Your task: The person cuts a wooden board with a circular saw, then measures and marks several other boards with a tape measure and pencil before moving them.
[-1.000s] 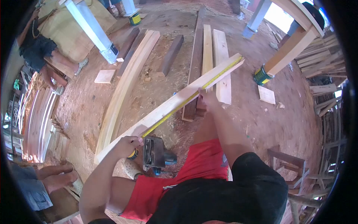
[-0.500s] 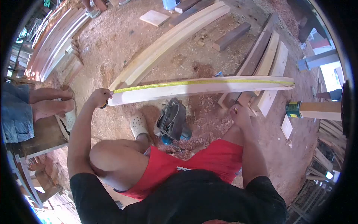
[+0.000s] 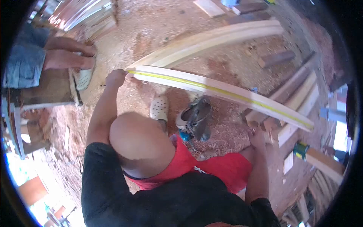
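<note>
A yellow tape measure [image 3: 206,87] runs lengthwise along the top of a pale wooden plank [image 3: 227,89]. My left hand [image 3: 115,78] is closed around the tape's end, just past the plank's left end. The plank's right part lies across the ends of several boards. My right hand [image 3: 257,138] is low near my right knee, beside those board ends and below the plank. Its fingers look curled, but blur hides what they hold, if anything. Between my legs and the plank is a dark grey and blue object [image 3: 194,119] with a cord.
Another pale plank [image 3: 211,41] lies beyond mine. Dark wooden blocks [image 3: 277,59] rest on the shaving-strewn ground. At left, a person's legs [image 3: 70,56] hang by a wooden bench [image 3: 49,90]. A green container [image 3: 300,150] stands against a wooden post [image 3: 325,162] at right.
The view has turned, so the plank now slopes down to the right. My left hand still grips the tape's end, and my right hand stays near the board ends.
</note>
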`<state>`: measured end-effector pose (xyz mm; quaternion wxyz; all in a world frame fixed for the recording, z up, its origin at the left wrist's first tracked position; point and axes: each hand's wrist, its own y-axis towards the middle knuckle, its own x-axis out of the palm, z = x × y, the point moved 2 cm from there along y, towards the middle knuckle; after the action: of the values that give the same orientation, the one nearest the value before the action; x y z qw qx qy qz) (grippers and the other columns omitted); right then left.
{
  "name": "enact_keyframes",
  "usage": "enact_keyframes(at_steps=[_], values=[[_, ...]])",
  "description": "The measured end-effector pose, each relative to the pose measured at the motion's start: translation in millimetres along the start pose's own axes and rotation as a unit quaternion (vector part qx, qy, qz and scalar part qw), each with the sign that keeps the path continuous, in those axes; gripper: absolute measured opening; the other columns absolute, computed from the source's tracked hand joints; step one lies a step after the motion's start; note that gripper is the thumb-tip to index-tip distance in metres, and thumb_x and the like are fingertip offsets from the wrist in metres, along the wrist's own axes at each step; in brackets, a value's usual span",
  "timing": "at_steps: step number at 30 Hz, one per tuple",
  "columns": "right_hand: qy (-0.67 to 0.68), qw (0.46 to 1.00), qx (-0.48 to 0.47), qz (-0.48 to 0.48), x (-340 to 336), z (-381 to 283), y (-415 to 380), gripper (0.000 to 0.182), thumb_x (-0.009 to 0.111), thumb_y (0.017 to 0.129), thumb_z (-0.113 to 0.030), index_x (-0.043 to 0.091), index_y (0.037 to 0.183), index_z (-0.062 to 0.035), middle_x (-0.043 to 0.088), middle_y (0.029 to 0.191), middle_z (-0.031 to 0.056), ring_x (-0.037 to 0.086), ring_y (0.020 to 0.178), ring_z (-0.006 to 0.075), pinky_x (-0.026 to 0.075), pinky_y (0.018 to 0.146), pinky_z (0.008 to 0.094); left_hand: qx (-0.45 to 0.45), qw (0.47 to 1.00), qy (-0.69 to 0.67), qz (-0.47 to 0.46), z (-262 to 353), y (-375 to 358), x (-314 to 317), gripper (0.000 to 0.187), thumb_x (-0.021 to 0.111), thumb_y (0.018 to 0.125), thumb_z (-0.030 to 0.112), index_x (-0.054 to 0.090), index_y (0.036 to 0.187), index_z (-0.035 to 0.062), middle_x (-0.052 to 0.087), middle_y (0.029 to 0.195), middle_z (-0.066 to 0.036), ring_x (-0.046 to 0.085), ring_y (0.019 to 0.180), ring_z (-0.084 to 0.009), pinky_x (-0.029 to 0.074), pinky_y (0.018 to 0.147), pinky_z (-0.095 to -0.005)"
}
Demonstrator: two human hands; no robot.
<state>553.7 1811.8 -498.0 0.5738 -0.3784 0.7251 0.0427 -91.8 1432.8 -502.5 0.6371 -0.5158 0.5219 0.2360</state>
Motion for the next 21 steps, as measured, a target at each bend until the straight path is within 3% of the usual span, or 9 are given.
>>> enact_keyframes(at_steps=[7, 10, 13, 16, 21], values=[[-0.002, 0.997, 0.067, -0.028, 2, -3, 3, 0.027, 0.072, 0.092, -0.020, 0.072, 0.109, -0.0002, 0.073, 0.095, 0.0250, 0.072, 0.088, 0.0399, 0.055, 0.081, 0.0486, -0.047, 0.998, 0.035, -0.024, 0, 4, 11, 0.043, 0.052, 0.104, 0.052, 0.075, 0.121, 0.0209, 0.073, 0.126, -0.011, 0.069, 0.117, -0.0359, 0.056, 0.098, -0.0506], [-0.003, 0.999, 0.038, -0.030, 6, -5, 8, 0.024, 0.074, 0.090, -0.020, 0.072, 0.103, 0.0002, 0.072, 0.089, 0.0257, 0.071, 0.084, 0.0435, 0.055, 0.079, 0.0512, -0.060, 0.998, 0.026, -0.015, 2, 10, 12, 0.040, 0.054, 0.103, 0.051, 0.075, 0.122, 0.0226, 0.073, 0.126, -0.011, 0.070, 0.118, -0.0342, 0.056, 0.098, -0.0505], [0.023, 0.999, 0.040, -0.019, 8, -9, 11, 0.024, 0.073, 0.090, -0.020, 0.072, 0.104, 0.0005, 0.072, 0.090, 0.0259, 0.072, 0.086, 0.0435, 0.055, 0.079, 0.0509, -0.070, 0.997, 0.028, -0.016, 10, 5, 7, 0.042, 0.058, 0.103, 0.050, 0.076, 0.121, 0.0168, 0.075, 0.124, -0.011, 0.071, 0.117, -0.0311, 0.057, 0.096, -0.0478], [-0.017, 0.999, -0.023, 0.045, 22, 11, 17, 0.024, 0.073, 0.089, -0.019, 0.072, 0.104, 0.0004, 0.072, 0.091, 0.0262, 0.072, 0.087, 0.0434, 0.056, 0.079, 0.0509, -0.088, 0.995, 0.014, -0.035, 9, 10, 11, 0.042, 0.059, 0.103, 0.049, 0.075, 0.123, 0.0170, 0.074, 0.125, -0.011, 0.071, 0.118, -0.0310, 0.056, 0.097, -0.0473], [-0.013, 1.000, -0.018, 0.019, 18, 3, 19, 0.026, 0.073, 0.089, -0.020, 0.072, 0.107, -0.0012, 0.072, 0.095, 0.0277, 0.072, 0.091, 0.0443, 0.056, 0.082, 0.0510, -0.086, 0.996, 0.006, -0.026, 4, 17, 21, 0.041, 0.057, 0.102, 0.051, 0.076, 0.121, 0.0196, 0.074, 0.124, -0.012, 0.071, 0.117, -0.0341, 0.057, 0.096, -0.0486]])
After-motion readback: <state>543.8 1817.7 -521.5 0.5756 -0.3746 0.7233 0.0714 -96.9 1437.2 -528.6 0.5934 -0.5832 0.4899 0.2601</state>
